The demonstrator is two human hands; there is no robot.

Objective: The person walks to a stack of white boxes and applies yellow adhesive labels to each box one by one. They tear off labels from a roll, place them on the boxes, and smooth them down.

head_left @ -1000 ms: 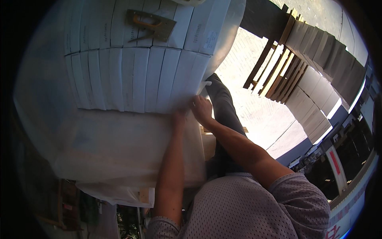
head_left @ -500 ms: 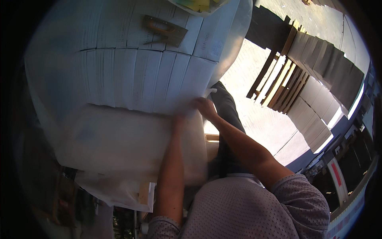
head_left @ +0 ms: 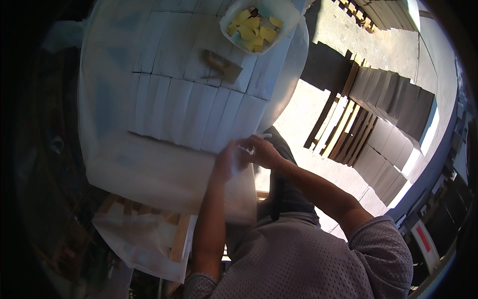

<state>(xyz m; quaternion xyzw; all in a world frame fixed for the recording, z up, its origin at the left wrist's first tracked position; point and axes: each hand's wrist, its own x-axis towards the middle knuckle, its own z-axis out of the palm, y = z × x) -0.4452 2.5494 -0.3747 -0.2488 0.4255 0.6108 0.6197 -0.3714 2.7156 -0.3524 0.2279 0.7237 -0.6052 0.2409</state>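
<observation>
Where the near right corner of a stack of white packages [head_left: 199, 112] meets its covering, the person's two hands come close together. The left hand [head_left: 228, 160] is blurred, its fingers bent inward; the right hand [head_left: 265, 152] curls toward it, fingers drawn together. Something whitish shows between them, but one cannot tell whether it is gripped or what it is. Translucent film [head_left: 169, 174] covers the near side of the stack, directly under and beside the left hand, and its upper edge runs along the foot of the nearer row of packages.

On top of the packages, well apart from the hands, lies a hand tool [head_left: 230, 71] with an orange handle. Beyond it sits a white tub [head_left: 279, 40] with yellow pieces [head_left: 246, 33] inside. Below the stack, at lower left, a loose sheet [head_left: 144, 244] hangs by a wooden beam [head_left: 179, 239]. Off to the right, on sunlit ground, stands a slatted wooden pallet [head_left: 348, 124] just beside a grey stack [head_left: 393, 94].
</observation>
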